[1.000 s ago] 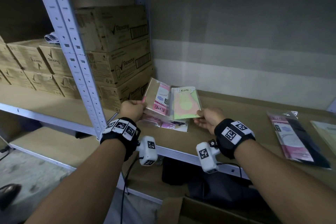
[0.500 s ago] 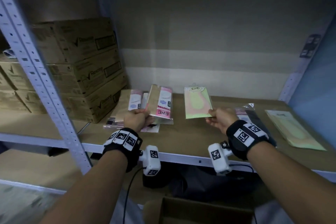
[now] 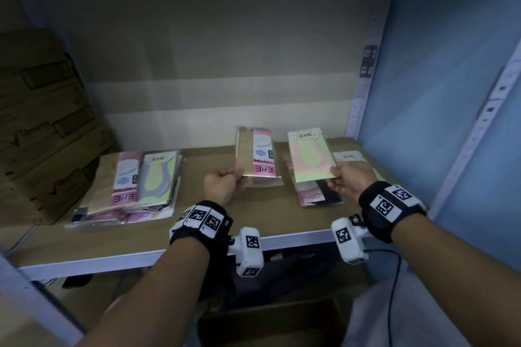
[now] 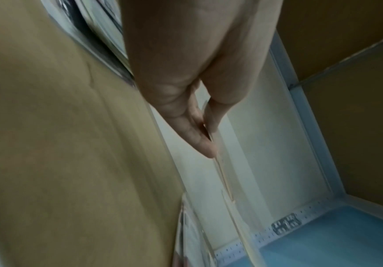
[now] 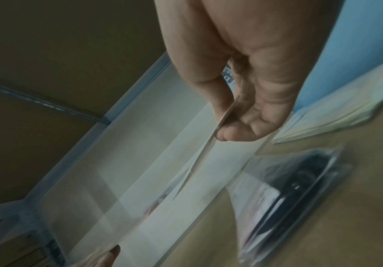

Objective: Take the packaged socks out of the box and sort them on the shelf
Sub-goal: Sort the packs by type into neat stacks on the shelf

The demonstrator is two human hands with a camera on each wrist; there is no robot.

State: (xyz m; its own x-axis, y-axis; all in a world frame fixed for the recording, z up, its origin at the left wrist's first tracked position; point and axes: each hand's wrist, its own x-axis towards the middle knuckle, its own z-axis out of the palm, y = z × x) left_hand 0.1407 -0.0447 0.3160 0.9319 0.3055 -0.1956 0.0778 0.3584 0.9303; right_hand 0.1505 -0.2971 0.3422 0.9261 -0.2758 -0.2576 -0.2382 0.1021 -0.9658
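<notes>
My left hand (image 3: 225, 184) pinches the lower edge of a pink-and-tan sock packet (image 3: 258, 153), held up above the middle of the brown shelf (image 3: 225, 217). My right hand (image 3: 348, 182) pinches the bottom corner of a green-and-pink sock packet (image 3: 310, 156), held over a pink-and-black packet (image 3: 318, 196) lying on the shelf. A pale green packet (image 3: 349, 156) lies flat further right. A stack of sock packets (image 3: 141, 186) lies at the left. In the wrist views each packet shows edge-on between thumb and fingers (image 4: 205, 126), (image 5: 238, 122). An open cardboard box (image 3: 270, 324) sits below.
Stacked brown cartons (image 3: 42, 127) stand at the shelf's left end. A blue wall (image 3: 451, 93) and a perforated metal upright (image 3: 363, 93) close off the right side. The shelf's white front edge (image 3: 141, 258) runs just ahead of my wrists.
Both hands have carried their packets rightward along the shelf. The green packet now hangs over the pink-and-black packet; the pink one is over the shelf's middle, away from the left stack.
</notes>
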